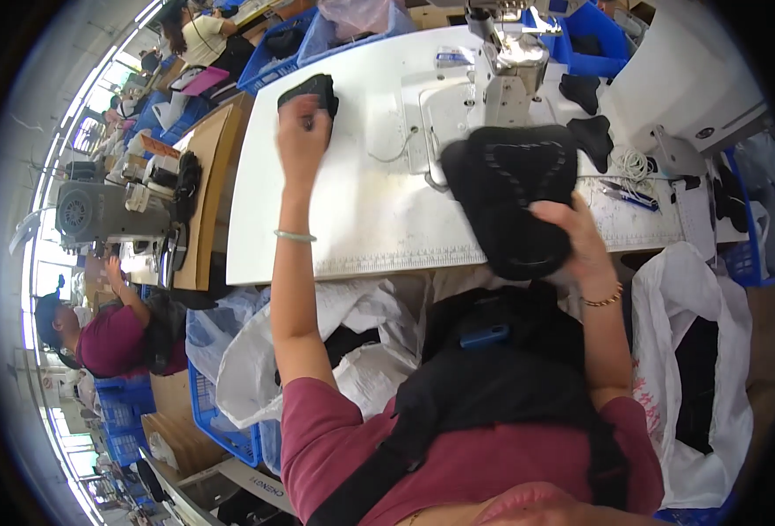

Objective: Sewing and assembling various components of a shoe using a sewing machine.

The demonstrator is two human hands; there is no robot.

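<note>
My right hand [578, 235] grips a black padded fabric piece [515, 188] by its near right side, thumb on top. The piece is broad at the far end, with a light stitched outline, and is raised over the table's front edge before the sewing machine [508, 83]. At the table's far left, my left hand [303, 138] is over a small stack of black fabric pieces [322, 90]. Its fingers look curled together and are slightly blurred; what they pinch, if anything, is hidden.
On the white sewing table [361, 202], two small black pieces [591, 140] lie right of the machine, near coiled white cord [635, 167] and pens [630, 196]. Blue bins [593, 39] stand behind. White sacks [681, 280] hang below the front edge. Another person [124, 337] works at left.
</note>
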